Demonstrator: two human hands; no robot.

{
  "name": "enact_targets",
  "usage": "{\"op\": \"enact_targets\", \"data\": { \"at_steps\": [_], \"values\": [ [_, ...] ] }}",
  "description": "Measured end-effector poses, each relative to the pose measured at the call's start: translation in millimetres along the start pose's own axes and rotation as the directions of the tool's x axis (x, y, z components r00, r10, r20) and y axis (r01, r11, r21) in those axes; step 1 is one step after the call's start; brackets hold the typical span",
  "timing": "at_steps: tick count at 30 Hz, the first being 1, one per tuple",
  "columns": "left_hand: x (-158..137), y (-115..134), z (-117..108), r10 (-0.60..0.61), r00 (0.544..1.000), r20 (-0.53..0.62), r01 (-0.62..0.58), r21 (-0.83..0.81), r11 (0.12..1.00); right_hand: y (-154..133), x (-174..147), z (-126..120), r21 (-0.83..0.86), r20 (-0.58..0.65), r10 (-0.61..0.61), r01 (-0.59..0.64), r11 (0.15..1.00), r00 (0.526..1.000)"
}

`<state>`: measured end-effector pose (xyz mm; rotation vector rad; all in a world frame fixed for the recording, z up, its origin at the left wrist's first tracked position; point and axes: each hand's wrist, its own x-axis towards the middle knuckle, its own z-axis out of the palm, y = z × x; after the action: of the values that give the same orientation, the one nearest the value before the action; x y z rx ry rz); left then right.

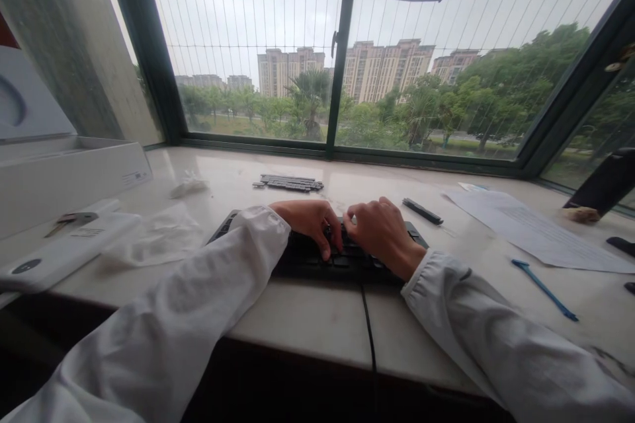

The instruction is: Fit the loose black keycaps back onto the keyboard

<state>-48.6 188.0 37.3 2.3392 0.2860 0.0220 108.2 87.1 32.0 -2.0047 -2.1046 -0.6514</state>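
A black keyboard (pixel 292 256) lies near the front edge of the white sill, with both my hands over it. My left hand (pixel 312 219) reaches down to the middle keys, its bent fingers a little apart and the tips at the keys. Beside it, my right hand (pixel 381 231) is curled over the right part of the keyboard. Its fingers are closed and mostly hidden behind the hand, so what they hold, if anything, does not show. Behind the keyboard sit rows of loose dark keycaps (pixel 292 182). A short black strip (pixel 423 211) rests to the right.
A black cable (pixel 370 324) runs from the keyboard over the front edge. On the left are a white box (pixel 74 175), a key (pixel 72 221) on a white device, and clear plastic wrap (pixel 161 234). Papers (pixel 536 228) and a blue tool (pixel 546 291) lie right.
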Motion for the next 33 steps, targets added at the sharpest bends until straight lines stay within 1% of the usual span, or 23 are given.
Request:
{"op": "enact_targets", "data": {
  "at_steps": [3,11,19,22,25,27,30,33],
  "values": [
    [0.3,-1.3,0.0,-0.005,1.000,0.008,0.005,-0.032,0.999,-0.7,-0.6,-2.0,0.010,0.017,-0.006,0.006,1.000,1.000],
    [-1.1,2.2,0.7,-0.002,1.000,-0.010,0.002,-0.067,0.998,0.5,-2.2,-3.5,0.017,0.001,-0.019,0.019,1.000,1.000],
    [-2.7,2.1,-3.3,0.021,1.000,-0.010,-0.022,-0.060,0.998,5.6,-1.9,-8.0,0.031,-0.043,-0.022,0.024,0.999,0.999],
    [-4.0,1.9,-6.6,0.017,0.999,-0.039,-0.017,-0.004,1.000,14.7,-0.9,-13.4,0.059,-0.051,-0.011,0.014,0.998,0.999],
    [-5.7,2.0,-9.4,0.010,0.998,-0.058,-0.007,0.041,0.999,23.3,-0.4,-16.5,0.173,0.023,-0.010,0.006,0.985,1.000],
    [-7.0,1.7,-11.0,0.000,0.998,-0.056,0.003,0.053,0.999,26.1,-0.3,-16.3,0.294,0.099,-0.069,0.037,0.955,0.993],
    [-9.2,-0.5,-13.6,-0.043,0.998,-0.055,0.046,0.062,0.997,24.9,-0.8,-13.6,0.490,0.176,-0.210,0.099,0.866,0.962],
    [-11.4,-5.0,-15.9,-0.085,0.988,-0.125,0.090,0.034,0.995,20.0,-2.0,-11.3,0.651,0.163,-0.333,0.152,0.744,0.929]
  ]
}}
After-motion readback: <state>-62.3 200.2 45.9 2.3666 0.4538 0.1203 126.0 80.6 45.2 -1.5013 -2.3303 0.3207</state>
